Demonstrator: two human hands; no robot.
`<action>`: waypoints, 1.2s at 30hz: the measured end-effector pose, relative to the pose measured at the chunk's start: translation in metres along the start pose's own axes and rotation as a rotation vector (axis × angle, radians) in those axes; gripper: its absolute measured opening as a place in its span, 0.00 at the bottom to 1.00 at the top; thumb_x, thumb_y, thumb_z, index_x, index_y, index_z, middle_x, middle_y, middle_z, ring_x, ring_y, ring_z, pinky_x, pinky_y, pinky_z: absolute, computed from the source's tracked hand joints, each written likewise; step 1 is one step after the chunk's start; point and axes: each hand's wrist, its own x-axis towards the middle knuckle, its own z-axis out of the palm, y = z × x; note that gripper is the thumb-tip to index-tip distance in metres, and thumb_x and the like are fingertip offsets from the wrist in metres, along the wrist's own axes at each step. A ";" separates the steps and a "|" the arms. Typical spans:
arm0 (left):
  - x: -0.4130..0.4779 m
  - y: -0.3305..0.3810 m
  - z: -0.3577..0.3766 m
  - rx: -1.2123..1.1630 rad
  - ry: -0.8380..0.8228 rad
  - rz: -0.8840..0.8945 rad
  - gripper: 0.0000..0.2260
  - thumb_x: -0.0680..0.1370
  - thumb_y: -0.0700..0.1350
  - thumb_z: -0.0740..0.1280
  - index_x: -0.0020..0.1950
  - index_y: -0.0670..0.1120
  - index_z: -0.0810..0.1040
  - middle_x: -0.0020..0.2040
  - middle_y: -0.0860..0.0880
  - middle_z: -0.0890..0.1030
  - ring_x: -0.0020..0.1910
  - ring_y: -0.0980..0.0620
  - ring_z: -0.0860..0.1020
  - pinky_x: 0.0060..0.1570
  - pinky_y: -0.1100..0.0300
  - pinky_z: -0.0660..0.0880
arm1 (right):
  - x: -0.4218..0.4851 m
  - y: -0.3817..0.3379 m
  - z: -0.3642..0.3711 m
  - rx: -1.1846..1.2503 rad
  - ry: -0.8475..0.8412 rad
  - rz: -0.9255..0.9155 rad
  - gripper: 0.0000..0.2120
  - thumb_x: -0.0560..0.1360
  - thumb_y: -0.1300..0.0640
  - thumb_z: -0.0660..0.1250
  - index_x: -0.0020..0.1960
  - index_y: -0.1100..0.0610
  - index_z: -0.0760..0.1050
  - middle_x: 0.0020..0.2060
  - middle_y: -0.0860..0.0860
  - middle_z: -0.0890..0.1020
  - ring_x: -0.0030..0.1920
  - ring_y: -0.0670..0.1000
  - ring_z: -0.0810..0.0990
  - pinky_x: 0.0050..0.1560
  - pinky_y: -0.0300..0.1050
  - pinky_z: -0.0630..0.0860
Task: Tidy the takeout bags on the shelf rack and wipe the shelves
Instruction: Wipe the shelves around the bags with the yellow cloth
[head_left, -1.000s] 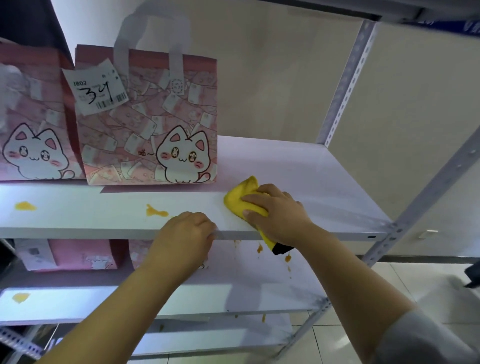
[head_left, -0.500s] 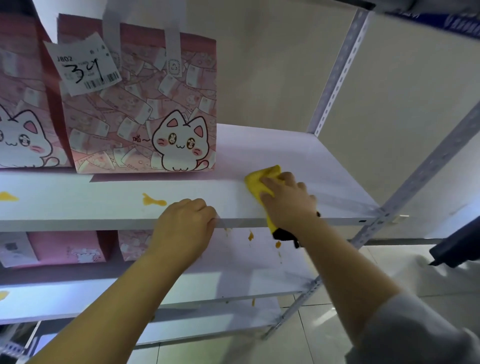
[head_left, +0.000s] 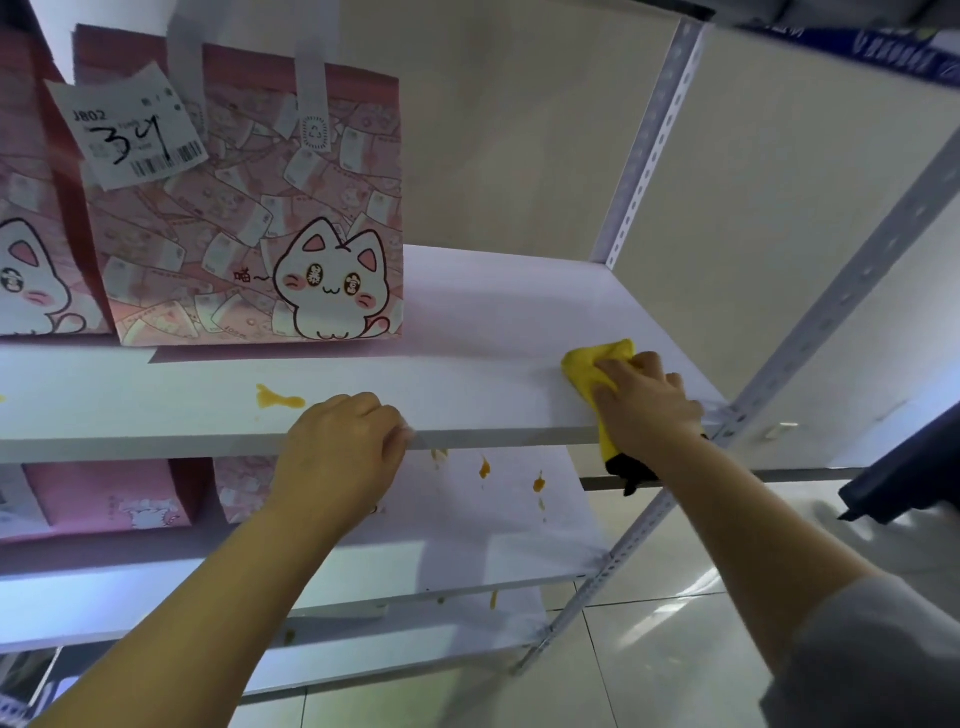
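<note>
A: What is left? A stain (head_left: 278, 399) is seen just left of the left hand (head_left: 343, 447), which is curled over the shelf (head_left: 156, 395) edge; spots (head_left: 511, 475) are seen between the hands, on the lower shelf (head_left: 467, 530).

B: And done? The patch under the right hand (head_left: 647, 410), pressed flat on the cloth (head_left: 589, 366), is judged wiped. The bags (head_left: 244, 208), upright beyond the left hand, cannot be seen into.

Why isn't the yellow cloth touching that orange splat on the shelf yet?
Apart. The head view shows bare white shelf between the yellow cloth, under the right hand, and the orange splat, with the left hand in between.
</note>
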 end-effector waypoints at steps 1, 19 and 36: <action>0.000 0.002 0.000 0.008 0.007 -0.007 0.05 0.73 0.42 0.70 0.39 0.42 0.82 0.34 0.45 0.79 0.32 0.43 0.76 0.33 0.53 0.72 | 0.000 -0.010 -0.001 0.000 0.002 -0.001 0.18 0.78 0.46 0.50 0.67 0.41 0.60 0.66 0.53 0.62 0.60 0.60 0.65 0.52 0.57 0.64; -0.050 -0.012 -0.025 0.200 0.026 -0.227 0.10 0.69 0.39 0.73 0.49 0.40 0.81 0.51 0.40 0.81 0.50 0.40 0.79 0.45 0.50 0.78 | -0.027 -0.069 0.009 0.338 0.014 -0.716 0.18 0.75 0.45 0.62 0.64 0.42 0.71 0.64 0.49 0.67 0.55 0.57 0.73 0.53 0.49 0.73; -0.059 -0.113 -0.084 0.245 -0.083 -0.239 0.12 0.67 0.43 0.76 0.47 0.39 0.82 0.44 0.43 0.83 0.41 0.40 0.80 0.36 0.51 0.78 | -0.080 -0.211 0.018 0.347 -0.016 -0.689 0.21 0.77 0.44 0.56 0.70 0.44 0.65 0.69 0.51 0.64 0.60 0.58 0.71 0.57 0.53 0.72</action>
